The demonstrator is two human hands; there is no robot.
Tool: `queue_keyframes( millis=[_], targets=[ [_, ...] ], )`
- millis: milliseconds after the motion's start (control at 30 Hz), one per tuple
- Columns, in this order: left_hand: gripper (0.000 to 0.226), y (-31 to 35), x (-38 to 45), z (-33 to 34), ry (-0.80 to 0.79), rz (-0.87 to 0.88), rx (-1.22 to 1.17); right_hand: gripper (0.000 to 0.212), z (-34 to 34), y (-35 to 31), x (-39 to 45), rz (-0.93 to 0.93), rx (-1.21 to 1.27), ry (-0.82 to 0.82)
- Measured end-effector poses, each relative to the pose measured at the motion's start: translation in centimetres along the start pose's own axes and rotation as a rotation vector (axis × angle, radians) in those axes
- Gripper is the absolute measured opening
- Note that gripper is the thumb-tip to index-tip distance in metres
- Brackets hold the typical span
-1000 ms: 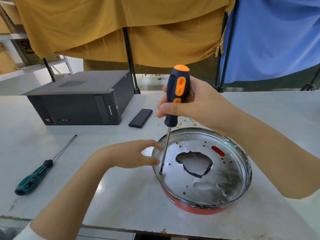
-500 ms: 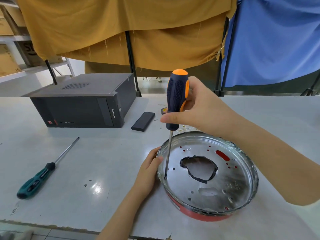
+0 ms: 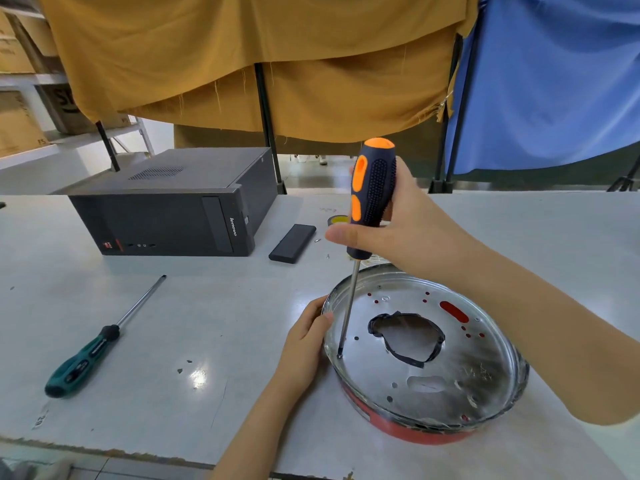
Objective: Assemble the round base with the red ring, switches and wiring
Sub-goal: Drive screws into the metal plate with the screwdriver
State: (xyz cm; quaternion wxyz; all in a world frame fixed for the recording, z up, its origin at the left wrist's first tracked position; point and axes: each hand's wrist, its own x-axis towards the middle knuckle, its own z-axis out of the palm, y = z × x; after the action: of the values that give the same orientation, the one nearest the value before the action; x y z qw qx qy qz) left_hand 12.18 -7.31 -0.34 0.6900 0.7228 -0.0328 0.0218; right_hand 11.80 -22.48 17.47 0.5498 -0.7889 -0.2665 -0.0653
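The round metal base [image 3: 460, 382] lies on the table at the lower right, shiny side up, with a red ring [image 3: 398, 429] showing under its near edge and a taped irregular hole in its middle. My right hand [image 3: 412, 226] grips the black and orange screwdriver [image 3: 372, 199] upright; its tip stands on a screw near the base's left rim. My left hand [image 3: 304, 348] holds the base's left rim, thumb on the edge, right beside the tip.
A green-handled screwdriver [image 3: 90, 351] lies at the left of the table. A black computer case [image 3: 169, 209] stands at the back left, with a small black box [image 3: 292, 242] and loose screws [image 3: 318, 240] beside it. A tape roll [image 3: 337, 220] sits behind my right hand.
My left hand came down from pinching near the screwdriver shaft and now holds the base's left rim. The screwdriver handle has turned in my right hand, tip on the same spot.
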Motion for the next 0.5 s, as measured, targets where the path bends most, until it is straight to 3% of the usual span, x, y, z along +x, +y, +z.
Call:
queue_keyframes(
  millis=[133,200,300,367,500],
  targets=[
    [0.027,0.0,0.0,0.0,0.007,0.011,0.004,0.048,-1.5,-0.1,-0.1,0.069,0.233,-0.271],
    [0.026,-0.1,0.0,0.0,0.003,0.013,-0.006,0.04,-1.3,-0.4,-0.1,0.05,0.135,-0.207],
    [0.026,-0.1,0.0,0.0,-0.019,0.027,-0.01,0.039,-0.2,-0.3,0.3,0.0,-0.086,0.013],
    [0.025,-0.1,0.0,0.0,-0.023,0.035,-0.012,0.041,-0.1,-0.2,0.4,-0.005,-0.111,0.039],
    [0.033,-0.1,0.0,0.1,-0.024,0.037,-0.025,0.041,-1.6,-0.2,0.2,0.077,0.151,-0.265]
  ],
)
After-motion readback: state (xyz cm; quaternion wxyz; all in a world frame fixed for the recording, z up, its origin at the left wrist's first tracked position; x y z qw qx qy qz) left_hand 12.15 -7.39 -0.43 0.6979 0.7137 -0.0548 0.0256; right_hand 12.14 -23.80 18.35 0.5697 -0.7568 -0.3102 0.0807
